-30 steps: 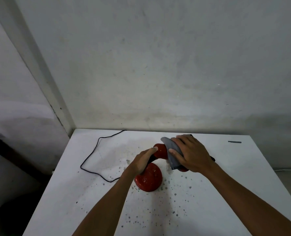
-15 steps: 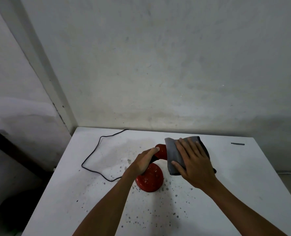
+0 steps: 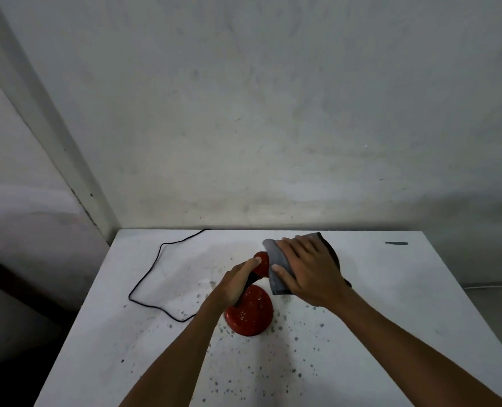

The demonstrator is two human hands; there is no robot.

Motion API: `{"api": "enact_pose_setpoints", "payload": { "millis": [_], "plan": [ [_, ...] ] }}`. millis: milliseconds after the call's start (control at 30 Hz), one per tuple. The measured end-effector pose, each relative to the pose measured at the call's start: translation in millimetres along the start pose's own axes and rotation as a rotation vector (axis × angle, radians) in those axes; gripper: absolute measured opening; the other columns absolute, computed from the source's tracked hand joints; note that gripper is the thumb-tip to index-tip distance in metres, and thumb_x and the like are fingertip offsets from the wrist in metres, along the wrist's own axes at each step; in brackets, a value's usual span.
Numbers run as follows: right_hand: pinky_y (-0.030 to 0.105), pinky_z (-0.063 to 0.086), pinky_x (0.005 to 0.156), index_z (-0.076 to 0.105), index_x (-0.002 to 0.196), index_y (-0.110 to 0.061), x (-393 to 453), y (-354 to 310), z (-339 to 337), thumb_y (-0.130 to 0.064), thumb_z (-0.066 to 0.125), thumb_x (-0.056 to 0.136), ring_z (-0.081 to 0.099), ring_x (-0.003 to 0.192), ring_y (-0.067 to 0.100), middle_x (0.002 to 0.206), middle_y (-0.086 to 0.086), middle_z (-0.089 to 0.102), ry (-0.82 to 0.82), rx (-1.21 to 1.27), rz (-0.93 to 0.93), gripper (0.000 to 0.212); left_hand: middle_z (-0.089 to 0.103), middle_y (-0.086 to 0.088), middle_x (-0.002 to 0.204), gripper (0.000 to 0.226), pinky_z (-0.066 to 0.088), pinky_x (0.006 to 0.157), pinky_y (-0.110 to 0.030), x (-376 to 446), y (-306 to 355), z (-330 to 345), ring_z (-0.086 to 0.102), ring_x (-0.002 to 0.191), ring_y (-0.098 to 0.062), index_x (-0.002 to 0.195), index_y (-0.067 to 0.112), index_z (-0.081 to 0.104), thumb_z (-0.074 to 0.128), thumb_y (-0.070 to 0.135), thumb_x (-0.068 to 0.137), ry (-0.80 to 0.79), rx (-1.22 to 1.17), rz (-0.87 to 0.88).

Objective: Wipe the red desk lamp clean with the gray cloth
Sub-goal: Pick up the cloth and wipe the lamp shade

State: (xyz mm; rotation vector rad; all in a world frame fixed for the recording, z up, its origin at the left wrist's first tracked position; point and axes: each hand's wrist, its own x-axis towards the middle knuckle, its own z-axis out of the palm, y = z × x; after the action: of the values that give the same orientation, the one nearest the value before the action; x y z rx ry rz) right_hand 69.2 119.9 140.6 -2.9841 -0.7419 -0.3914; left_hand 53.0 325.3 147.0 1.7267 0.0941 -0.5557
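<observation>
The red desk lamp (image 3: 251, 314) stands on a white table (image 3: 390, 318), its round domed base speckled with pale spots. My left hand (image 3: 235, 286) grips the dark neck just above the base, thumb touching the red back of the shade (image 3: 262, 261). Spread over the shade is the gray cloth (image 3: 277, 268), which hides most of it. My right hand (image 3: 311, 271) lies flat on the cloth, fingers spread and pressing it onto the shade.
The lamp's black cord (image 3: 155, 277) loops across the table's left side toward the back wall. A small dark strip (image 3: 396, 243) lies at the back right. Dark specks dot the tabletop around the base. The table's left edge drops off beside a wall corner.
My right hand has slid with the cloth from the shade's narrow end toward its wide far end, and the cloth now lies flatter. The left hand holds still.
</observation>
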Motion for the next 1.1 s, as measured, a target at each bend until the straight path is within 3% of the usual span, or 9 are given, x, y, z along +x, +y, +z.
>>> {"api": "enact_pose_setpoints", "payload": {
  "millis": [133,233,400,500,567,667,933,1000,1100],
  "plan": [
    [0.062,0.026,0.122,0.034,0.16,-0.013,-17,-29,18,-0.066,0.032,0.104,0.038,0.15,0.035,0.161,0.012,0.043,0.086,-0.035,0.053,0.077,0.056,0.012,0.103,0.027,0.042,0.085,-0.02,-3,2,0,0.053,0.085,0.008,0.115,0.022,0.052,0.029,0.036,0.107,0.005,-0.032,-0.002],
    [0.066,0.021,0.123,0.028,0.162,-0.014,-33,-35,30,-0.065,0.042,0.102,0.025,0.156,0.038,0.167,0.014,0.03,0.167,-0.061,0.088,0.081,0.057,0.01,0.107,0.025,0.044,0.085,-0.017,-5,4,2,0.055,0.091,0.001,0.115,0.021,0.051,0.032,0.034,0.107,0.004,-0.056,-0.021],
    [0.068,0.023,0.121,0.027,0.162,-0.019,-48,-16,35,-0.068,0.048,0.098,0.021,0.156,0.043,0.168,0.014,0.028,0.199,-0.092,0.101,0.083,0.045,-0.01,0.144,0.021,0.031,0.112,-0.041,-1,2,0,0.042,0.133,-0.027,0.119,0.026,0.039,0.035,0.041,0.105,0.009,-0.06,-0.069],
    [0.066,0.026,0.121,0.033,0.161,-0.019,-49,1,31,-0.076,0.052,0.092,0.027,0.153,0.044,0.166,0.014,0.034,0.182,-0.053,0.091,0.091,0.047,-0.003,0.131,0.019,0.03,0.114,-0.043,2,4,1,0.039,0.139,-0.029,0.117,0.027,0.038,0.035,0.041,0.105,0.001,-0.069,-0.085],
    [0.063,0.029,0.121,0.038,0.159,-0.018,-44,10,27,-0.079,0.051,0.09,0.032,0.152,0.043,0.164,0.014,0.038,0.15,-0.018,0.065,0.092,0.044,0.0,0.123,0.015,0.031,0.112,-0.043,3,5,2,0.04,0.137,-0.029,0.108,0.029,0.043,0.036,0.042,0.105,0.009,-0.074,-0.092],
    [0.058,0.032,0.12,0.042,0.156,-0.017,-32,18,20,-0.081,0.047,0.09,0.038,0.148,0.04,0.161,0.012,0.044,0.072,0.025,0.032,0.092,0.047,-0.005,0.129,0.016,0.033,0.108,-0.042,3,6,1,0.044,0.125,-0.025,0.094,0.036,0.046,0.037,0.044,0.104,0.031,-0.059,-0.098],
    [0.049,0.047,0.103,0.059,0.138,-0.017,7,17,-3,-0.087,0.035,0.088,0.063,0.117,0.029,0.132,0.005,0.068,-0.055,0.008,-0.082,0.089,0.045,-0.011,0.148,0.036,0.032,0.113,-0.044,5,2,2,0.04,0.139,-0.031,0.13,0.022,0.043,0.033,0.046,0.105,0.038,-0.019,-0.082],
    [0.05,0.047,0.1,0.06,0.136,-0.014,13,9,-4,-0.088,0.032,0.089,0.065,0.112,0.029,0.127,0.005,0.07,-0.046,-0.004,-0.099,0.091,0.05,-0.009,0.14,0.036,0.035,0.109,-0.043,6,1,1,0.048,0.128,-0.026,0.127,0.021,0.049,0.033,0.045,0.105,0.037,-0.011,-0.082],
    [0.052,0.046,0.103,0.06,0.136,-0.007,9,-9,3,-0.084,0.036,0.092,0.065,0.114,0.032,0.128,0.011,0.07,0.038,-0.032,-0.089,0.091,0.06,0.002,0.114,0.029,0.04,0.098,-0.036,5,0,0,0.054,0.098,-0.009,0.102,0.027,0.057,0.033,0.041,0.106,0.048,-0.001,-0.051]
  ]
}}
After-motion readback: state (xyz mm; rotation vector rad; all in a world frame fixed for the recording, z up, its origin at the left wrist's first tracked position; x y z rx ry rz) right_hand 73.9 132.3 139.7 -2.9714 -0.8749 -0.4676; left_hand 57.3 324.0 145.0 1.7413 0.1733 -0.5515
